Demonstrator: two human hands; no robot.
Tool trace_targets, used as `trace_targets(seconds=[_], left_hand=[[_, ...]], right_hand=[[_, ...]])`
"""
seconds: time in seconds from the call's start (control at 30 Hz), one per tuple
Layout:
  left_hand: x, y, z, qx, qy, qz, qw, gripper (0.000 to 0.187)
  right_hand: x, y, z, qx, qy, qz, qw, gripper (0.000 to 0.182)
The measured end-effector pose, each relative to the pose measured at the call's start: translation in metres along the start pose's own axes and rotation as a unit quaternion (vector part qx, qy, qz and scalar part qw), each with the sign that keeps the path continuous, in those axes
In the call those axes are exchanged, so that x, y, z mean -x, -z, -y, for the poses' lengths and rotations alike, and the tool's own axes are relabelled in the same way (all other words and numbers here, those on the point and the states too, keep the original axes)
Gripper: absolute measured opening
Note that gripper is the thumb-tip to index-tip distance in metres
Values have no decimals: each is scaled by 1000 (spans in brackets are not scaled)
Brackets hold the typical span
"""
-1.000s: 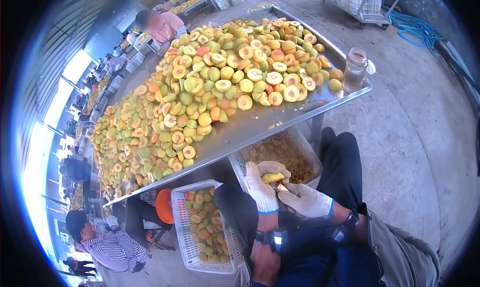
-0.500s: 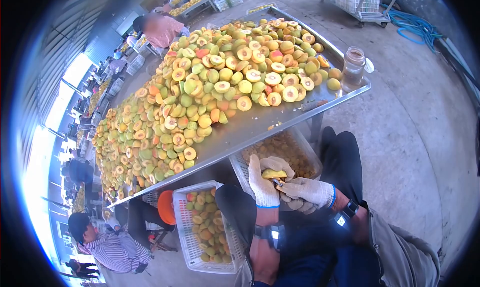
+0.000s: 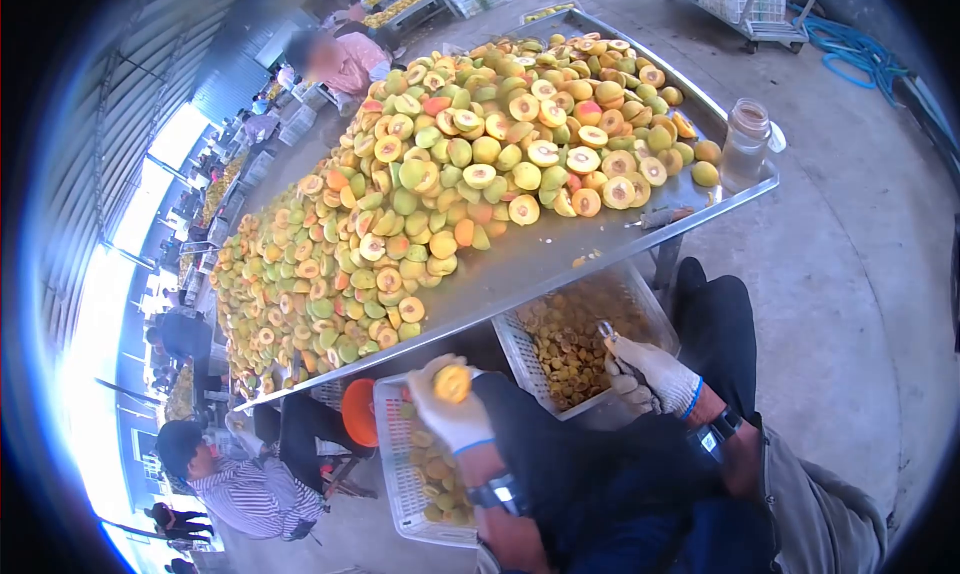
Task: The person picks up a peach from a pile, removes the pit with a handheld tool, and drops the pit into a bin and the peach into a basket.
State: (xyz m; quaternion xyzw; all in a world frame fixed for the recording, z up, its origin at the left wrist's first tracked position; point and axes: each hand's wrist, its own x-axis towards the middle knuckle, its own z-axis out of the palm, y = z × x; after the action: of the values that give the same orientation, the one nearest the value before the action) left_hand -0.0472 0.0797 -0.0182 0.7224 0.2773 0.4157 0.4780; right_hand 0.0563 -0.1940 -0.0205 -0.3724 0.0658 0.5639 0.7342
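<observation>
My left hand [image 3: 440,414], in a white work glove, holds a yellow peach half [image 3: 453,383] above the white crate of peach halves [image 3: 385,474] at my left. In my gloved right hand [image 3: 650,374] is a small hand tool with a shiny metal tip [image 3: 606,330], pointing up and away from me. Below that tool stands a white crate [image 3: 515,349] containing brownish pits and scraps [image 3: 570,364]. A big heap of halved peaches [image 3: 440,174] covers much of the metal table [image 3: 530,264] in front of me.
A glass jar [image 3: 746,149] stands at the table's right corner, near a knife-like tool [image 3: 665,217]. An orange container [image 3: 360,412] is beside a co-worker in a striped shirt [image 3: 255,494]. Across the table is another person [image 3: 350,64]. A crate trolley [image 3: 750,14] and blue hose [image 3: 855,54] lie beyond.
My hands, together at the peach half half a second ago, have separated. The left has moved left with the peach half over the crate; the right has shifted slightly right with the tool.
</observation>
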Motion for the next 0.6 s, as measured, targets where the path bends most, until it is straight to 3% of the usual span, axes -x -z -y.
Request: trace_targets(seconds=[0.07,0.17,0.2,0.23,0.27,0.3,0.33,0.37,0.4,0.47,0.53,0.6], left_hand=[[-12,38,-4,-207,-99,-28,973,12],[-31,88,27,-178,-39,-92,979,18],[-39,103,34,-50,88,-190,977,22],[-42,115,41,80,211,-280,933,28],[-42,127,53,80,208,-280,934,28],[-41,131,56,-236,188,-273,914,33],[-42,132,61,-528,149,-239,801,39],[-40,130,66,-520,92,-255,810,36],[-46,121,69,-518,91,-254,811,36],[-62,101,73,-359,14,-168,918,35],[-84,40,29,-292,30,-106,950,37],[-118,-4,57,-248,-70,-62,964,40]], right_hand=[[-1,-6,3,64,10,-63,996,43],[-2,-12,1,151,40,-78,985,42],[-5,-11,0,151,41,-76,985,42],[-7,-8,-3,151,33,-86,984,43],[-9,-5,-3,150,26,-97,984,44],[-9,-2,-1,142,22,-96,985,43],[-11,2,-1,141,24,-97,985,43],[-14,6,-1,135,28,-106,985,42],[-17,8,-1,131,31,-114,984,42],[-18,6,2,157,37,-138,977,42],[-22,3,3,184,45,-158,969,43],[-23,3,0,255,77,-189,945,46]])
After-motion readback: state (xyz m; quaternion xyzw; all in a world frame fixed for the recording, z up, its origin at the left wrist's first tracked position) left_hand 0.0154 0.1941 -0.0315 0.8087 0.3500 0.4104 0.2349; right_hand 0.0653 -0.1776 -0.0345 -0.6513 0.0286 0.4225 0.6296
